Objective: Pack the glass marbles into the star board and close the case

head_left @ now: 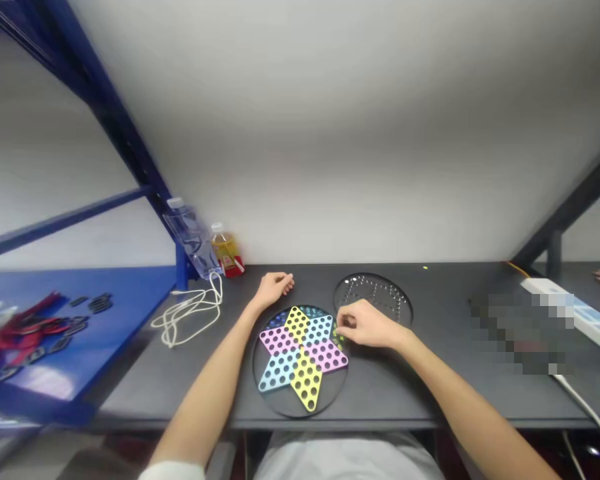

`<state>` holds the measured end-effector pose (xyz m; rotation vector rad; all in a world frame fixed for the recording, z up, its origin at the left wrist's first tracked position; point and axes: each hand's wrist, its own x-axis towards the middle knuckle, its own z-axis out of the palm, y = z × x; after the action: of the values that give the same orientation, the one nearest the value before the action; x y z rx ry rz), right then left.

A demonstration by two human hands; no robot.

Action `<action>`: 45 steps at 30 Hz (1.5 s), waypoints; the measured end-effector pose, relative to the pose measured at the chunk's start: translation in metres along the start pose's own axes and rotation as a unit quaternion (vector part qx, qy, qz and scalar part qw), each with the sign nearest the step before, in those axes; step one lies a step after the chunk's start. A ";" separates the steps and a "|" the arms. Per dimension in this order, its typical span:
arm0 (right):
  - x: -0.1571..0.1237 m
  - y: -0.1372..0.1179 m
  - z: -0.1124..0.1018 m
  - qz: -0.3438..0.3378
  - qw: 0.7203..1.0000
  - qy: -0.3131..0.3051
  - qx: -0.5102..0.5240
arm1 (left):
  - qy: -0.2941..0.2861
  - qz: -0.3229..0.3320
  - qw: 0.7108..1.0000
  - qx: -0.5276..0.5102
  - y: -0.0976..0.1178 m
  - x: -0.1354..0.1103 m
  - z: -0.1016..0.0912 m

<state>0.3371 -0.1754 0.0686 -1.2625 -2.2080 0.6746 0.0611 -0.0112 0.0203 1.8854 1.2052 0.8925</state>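
Note:
A Chinese checkers board (307, 353) lies before me, its star in yellow, pink and light blue points inside a round dark tray. Blue marbles (279, 320) and yellow-green marbles (338, 337) show in gaps between the points. Just past the tray's far left rim, my left hand (276, 289) rests with fingers curled; anything inside is hidden. My right hand (367, 323) is over the right rim beside the yellow-green marbles, thumb and fingers pinched. What it pinches, if anything, is too small to make out. A round black lid (370, 293) with a dotted silver pattern lies partly behind that hand.
A white cable (193, 308) lies coiled on the left, below a clear bottle (193, 233) and a yellow-and-red bottle (227, 252). A white box (587, 317) and a blurred-out patch are on the right. A blue frame post (125, 147) rises at left.

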 end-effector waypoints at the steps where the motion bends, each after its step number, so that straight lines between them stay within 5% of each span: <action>1: -0.002 -0.002 -0.001 -0.010 0.999 -0.025 -0.029 | -0.001 0.000 1.000 -0.001 0.000 0.000 0.000; 8: -0.008 -0.010 -0.007 -0.046 0.994 -0.078 -0.054 | -0.002 0.000 1.000 0.007 -0.001 -0.001 0.001; 12: -0.003 -0.007 -0.011 0.006 0.993 -0.011 0.114 | 0.000 -0.003 1.000 0.010 -0.001 0.000 0.002; 14: 0.000 -0.003 -0.014 0.049 0.954 0.024 0.296 | 0.002 -0.004 1.000 0.015 -0.001 0.000 0.002; 16: 0.004 0.001 -0.015 0.086 0.875 0.047 0.474 | 0.004 -0.003 1.000 0.016 -0.001 0.000 0.002; 19: 0.009 0.006 -0.014 0.129 0.796 0.064 0.588 | 0.004 -0.004 1.000 0.014 0.001 0.000 0.002; 21: 0.010 0.007 -0.010 0.147 0.813 0.075 0.559 | 0.002 -0.002 1.000 0.013 0.002 0.000 0.002; 23: 0.009 0.006 -0.006 0.145 0.872 0.086 0.460 | -0.002 0.002 1.000 0.015 0.003 0.000 0.002; 26: 0.005 0.002 -0.002 0.081 0.964 0.086 0.238 | -0.003 0.004 1.000 0.017 0.003 -0.001 0.002; 29: 0.002 -0.001 -0.001 -0.007 0.996 0.043 0.082 | 0.004 -0.001 1.000 0.015 0.003 -0.001 0.002; 35: 0.000 -0.001 0.002 -0.067 0.996 -0.055 -0.017 | 0.000 -0.002 1.000 0.013 0.005 -0.001 0.002; 38: 0.000 -0.003 0.002 -0.053 0.998 -0.018 -0.002 | 0.000 0.001 1.000 0.013 0.006 -0.002 0.002; 41: 0.002 -0.002 -0.001 0.014 0.989 0.054 0.137 | 0.000 0.000 1.000 0.012 0.005 -0.002 0.002; 43: 0.004 0.000 -0.004 0.075 0.942 0.081 0.318 | 0.000 0.000 1.000 0.013 0.004 -0.001 0.002; 45: 0.006 0.003 -0.006 0.123 0.863 0.078 0.484 | -0.002 0.000 1.000 0.013 0.003 -0.001 0.002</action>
<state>0.3399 -0.1679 0.0727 -0.9717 -1.2316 1.4718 0.0641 -0.0136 0.0219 1.9069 1.2206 0.8776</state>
